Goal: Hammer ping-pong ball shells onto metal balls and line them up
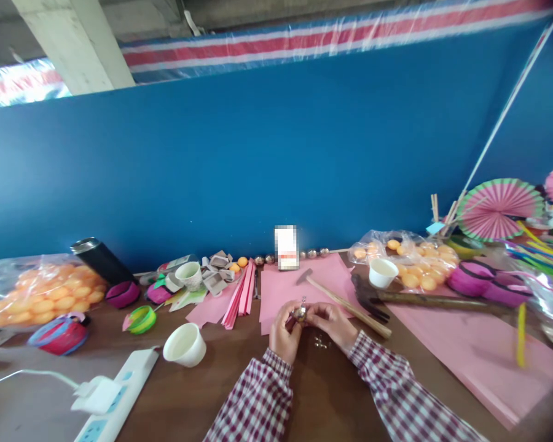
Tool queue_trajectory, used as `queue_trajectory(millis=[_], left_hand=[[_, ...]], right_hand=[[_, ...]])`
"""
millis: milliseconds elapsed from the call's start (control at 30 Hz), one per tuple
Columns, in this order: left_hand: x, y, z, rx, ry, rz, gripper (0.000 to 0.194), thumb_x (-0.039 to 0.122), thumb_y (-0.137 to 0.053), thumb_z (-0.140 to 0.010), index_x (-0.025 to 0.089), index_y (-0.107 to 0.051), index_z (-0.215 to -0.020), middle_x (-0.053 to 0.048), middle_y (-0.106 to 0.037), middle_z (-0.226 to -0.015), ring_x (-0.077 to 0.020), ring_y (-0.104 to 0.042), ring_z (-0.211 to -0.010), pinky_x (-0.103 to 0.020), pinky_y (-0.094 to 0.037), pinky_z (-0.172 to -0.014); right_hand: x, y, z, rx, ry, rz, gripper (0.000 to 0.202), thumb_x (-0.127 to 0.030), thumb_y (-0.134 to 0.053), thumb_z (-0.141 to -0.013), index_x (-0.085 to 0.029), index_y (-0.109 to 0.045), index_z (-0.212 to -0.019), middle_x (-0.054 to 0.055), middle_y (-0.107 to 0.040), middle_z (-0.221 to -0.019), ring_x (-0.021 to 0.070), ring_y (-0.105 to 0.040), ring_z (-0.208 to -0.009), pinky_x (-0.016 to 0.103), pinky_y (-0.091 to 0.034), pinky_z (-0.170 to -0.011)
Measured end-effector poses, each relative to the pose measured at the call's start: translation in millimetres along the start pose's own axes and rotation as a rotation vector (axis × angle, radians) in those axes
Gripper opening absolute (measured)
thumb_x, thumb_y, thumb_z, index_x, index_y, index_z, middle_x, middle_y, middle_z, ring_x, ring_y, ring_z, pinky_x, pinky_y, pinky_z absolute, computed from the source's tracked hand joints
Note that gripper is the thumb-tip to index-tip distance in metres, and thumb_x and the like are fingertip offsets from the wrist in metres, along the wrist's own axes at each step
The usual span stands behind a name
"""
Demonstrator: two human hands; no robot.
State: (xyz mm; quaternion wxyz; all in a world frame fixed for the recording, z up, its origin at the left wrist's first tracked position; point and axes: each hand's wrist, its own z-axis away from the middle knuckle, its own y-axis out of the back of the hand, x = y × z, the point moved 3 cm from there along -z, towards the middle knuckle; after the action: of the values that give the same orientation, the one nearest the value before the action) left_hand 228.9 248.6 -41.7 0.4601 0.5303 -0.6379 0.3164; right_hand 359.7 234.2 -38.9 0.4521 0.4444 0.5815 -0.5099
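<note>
Low over the table, my left hand (283,333) pinches a small shiny metal ball (299,314) between thumb and fingers. My right hand (334,324) closes its thumb and fingertips at the ball's right side. A tiny silver piece (304,301) shows just above the ball; whether it is joined to it I cannot tell. Several small silver pieces (321,344) lie on the brown table below my right hand. Behind both hands is a sheet of pink paper (276,291), with a wooden-handled hammer (345,301) lying across its right part.
A claw hammer (433,299) lies at right, near a white cup (382,273) and bagged orange balls (426,270). Another white cup (185,345) and a power strip (124,393) stand at left. Several metal balls (312,253) line the blue partition (258,153).
</note>
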Motion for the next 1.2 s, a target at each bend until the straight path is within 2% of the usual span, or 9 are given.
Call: queue_trajectory(millis=[100, 233, 533, 800, 933, 1033, 1200], left_hand=[[-1.0, 1.0, 0.0, 0.003, -0.014, -0.051, 0.033, 0.006, -0.05, -0.068, 0.019, -0.055, -0.098, -0.007, -0.054, -0.108, -0.02, -0.049, -0.105, -0.039, -0.04, -0.091], [-3.8, 1.7, 0.5, 0.003, 0.005, -0.045, 0.034, 0.006, -0.05, -0.068, 0.019, -0.056, -0.1, -0.008, -0.054, -0.11, -0.0204, -0.048, -0.106, -0.039, -0.04, -0.091], [-3.9, -0.6, 1.9, 0.003, 0.043, -0.008, 0.035, 0.01, -0.051, -0.069, 0.019, -0.057, -0.102, -0.008, -0.055, -0.111, -0.0213, -0.051, -0.104, -0.04, -0.042, -0.09], [-1.9, -3.8, 3.9, 0.004, 0.065, 0.014, 0.034, 0.013, -0.054, -0.069, 0.019, -0.057, -0.102, -0.008, -0.057, -0.11, -0.0213, -0.051, -0.104, -0.04, -0.041, -0.09], [-5.4, -5.9, 4.5, 0.038, 0.125, 0.109, 0.036, 0.016, -0.058, -0.068, 0.016, -0.055, -0.103, -0.009, -0.059, -0.105, -0.0206, -0.056, -0.097, -0.038, -0.045, -0.086], [-7.2, -7.0, 4.1, 0.03, 0.18, 0.175, 0.041, 0.016, -0.061, -0.066, 0.015, -0.052, -0.105, -0.011, -0.058, -0.108, -0.0211, -0.055, -0.098, -0.038, -0.044, -0.087], [-1.0, -6.7, 3.5, 0.009, 0.182, 0.227, 0.038, 0.023, -0.058, -0.07, 0.015, -0.05, -0.107, -0.011, -0.057, -0.108, -0.0203, -0.055, -0.098, -0.036, -0.045, -0.087]], right_hand=[[3.8, 0.9, -1.5, 0.005, -0.008, -0.12, 0.027, -0.031, -0.07, -0.057, -0.017, -0.057, -0.076, 0.001, -0.064, -0.076, 0.0155, -0.06, -0.074, 0.034, -0.047, -0.075], [3.7, 0.6, -1.4, -0.026, -0.027, -0.134, 0.038, -0.033, -0.07, -0.056, -0.017, -0.059, -0.089, 0.005, -0.066, -0.084, 0.0184, -0.06, -0.081, 0.038, -0.046, -0.079], [-0.9, -1.0, -0.1, -0.018, -0.03, -0.104, 0.036, -0.032, -0.071, -0.055, -0.017, -0.064, -0.087, 0.005, -0.067, -0.083, 0.0187, -0.061, -0.077, 0.039, -0.047, -0.078], [4.0, 2.8, -1.2, 0.03, -0.029, -0.053, 0.036, -0.035, -0.07, -0.056, -0.017, -0.063, -0.087, 0.005, -0.067, -0.081, 0.0194, -0.061, -0.078, 0.037, -0.047, -0.075], [4.1, 3.0, -0.7, 0.024, -0.005, -0.029, 0.034, -0.036, -0.067, -0.06, -0.017, -0.062, -0.088, 0.005, -0.067, -0.083, 0.0188, -0.061, -0.078, 0.036, -0.047, -0.075], [1.7, 2.4, 0.7, 0.033, 0.024, 0.007, 0.036, -0.036, -0.066, -0.062, -0.018, -0.06, -0.093, 0.005, -0.066, -0.086, 0.019, -0.06, -0.082, 0.036, -0.047, -0.078], [0.4, 0.5, 1.9, 0.026, 0.043, 0.029, 0.04, -0.038, -0.064, -0.064, -0.018, -0.058, -0.098, 0.006, -0.064, -0.091, 0.0194, -0.059, -0.085, 0.038, -0.047, -0.079]])
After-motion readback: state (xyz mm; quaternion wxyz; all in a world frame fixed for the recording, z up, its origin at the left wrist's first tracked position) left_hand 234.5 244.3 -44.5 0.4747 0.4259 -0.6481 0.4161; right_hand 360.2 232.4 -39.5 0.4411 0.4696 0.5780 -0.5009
